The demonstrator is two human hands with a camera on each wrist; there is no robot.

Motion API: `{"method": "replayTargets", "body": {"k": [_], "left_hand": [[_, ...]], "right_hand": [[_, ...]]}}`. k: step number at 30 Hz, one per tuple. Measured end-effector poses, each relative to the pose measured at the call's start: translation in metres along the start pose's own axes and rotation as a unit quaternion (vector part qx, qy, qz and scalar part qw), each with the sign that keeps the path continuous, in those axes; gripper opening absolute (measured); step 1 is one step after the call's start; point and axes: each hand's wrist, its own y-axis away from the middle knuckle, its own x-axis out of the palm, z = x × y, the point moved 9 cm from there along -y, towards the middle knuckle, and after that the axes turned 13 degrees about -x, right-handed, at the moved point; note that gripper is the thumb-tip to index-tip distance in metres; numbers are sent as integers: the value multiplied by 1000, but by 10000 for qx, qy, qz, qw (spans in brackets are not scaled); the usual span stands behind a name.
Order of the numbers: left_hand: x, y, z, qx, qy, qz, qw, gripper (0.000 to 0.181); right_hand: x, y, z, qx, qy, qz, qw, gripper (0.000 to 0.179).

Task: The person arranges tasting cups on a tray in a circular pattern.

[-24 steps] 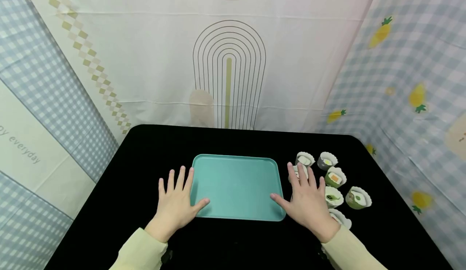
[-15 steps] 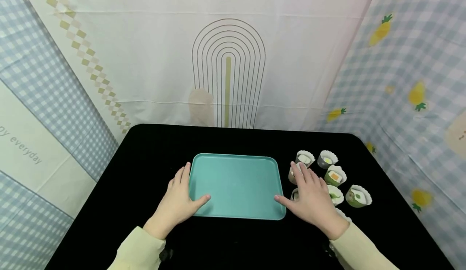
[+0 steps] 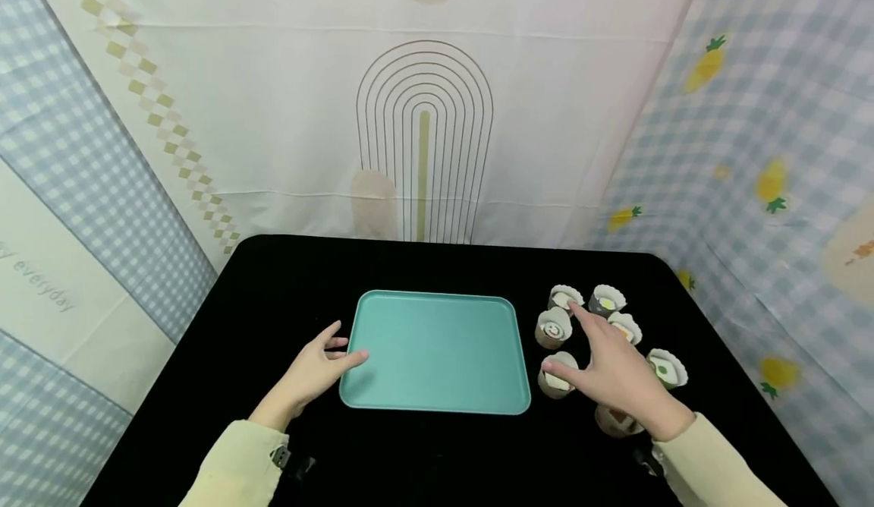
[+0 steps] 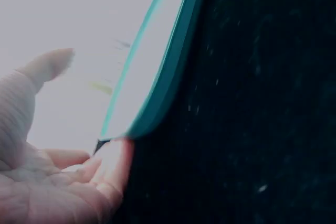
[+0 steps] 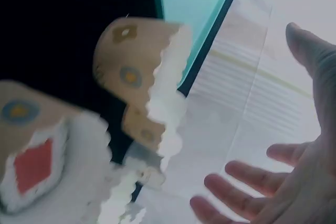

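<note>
My left hand [image 3: 315,370], fingers loosely bent and holding nothing, is at the left edge of a teal rectangular tray [image 3: 437,351]. In the left wrist view, its fingertips overlap the tray's rim [image 4: 168,72]. My right hand [image 3: 617,363] hovers over a group of scalloped paper cups, thumb spread from relaxed fingers, nothing in its grasp. By its thumb stands a tan cup [image 3: 556,384]; a cup with a swirl-topped piece [image 3: 554,329] is just beyond. The right wrist view shows a sushi-like piece with a red square centre [image 5: 34,166] in one cup. My hand hides part of the group.
Other cups stand at the back right: a white-rimmed one [image 3: 565,297], a grey one [image 3: 607,300] and a green one [image 3: 666,370]. The black table [image 3: 423,461] ends before a printed cloth backdrop [image 3: 293,112].
Both hands have moved outward, the left off the tray's left side, the right farther right over the cups. Their spread fingers have relaxed and bent. Tray and cups stay put.
</note>
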Motion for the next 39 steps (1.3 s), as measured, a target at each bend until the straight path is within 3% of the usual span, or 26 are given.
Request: {"method": "replayTargets", "body": {"k": [6, 13, 24, 32, 39], "left_hand": [[-2, -4, 10, 21, 314, 363, 9988, 84], [-5, -2, 9, 247, 150, 202, 9994, 64], [-2, -2, 8, 365, -126, 167, 9991, 62], [1, -5, 10, 288, -120, 241, 9992, 62], [0, -4, 9, 333, -138, 264, 9990, 63]], "right_hand": [[-3, 9, -14, 197, -642, 163, 9976, 95], [-3, 21, -29, 424, -1074, 180, 9932, 88], [7, 35, -39, 534, -1354, 181, 9892, 80], [2, 43, -37, 684, -1156, 13, 9909, 78], [-10, 73, -43, 814, -888, -349, 9921, 71]]}}
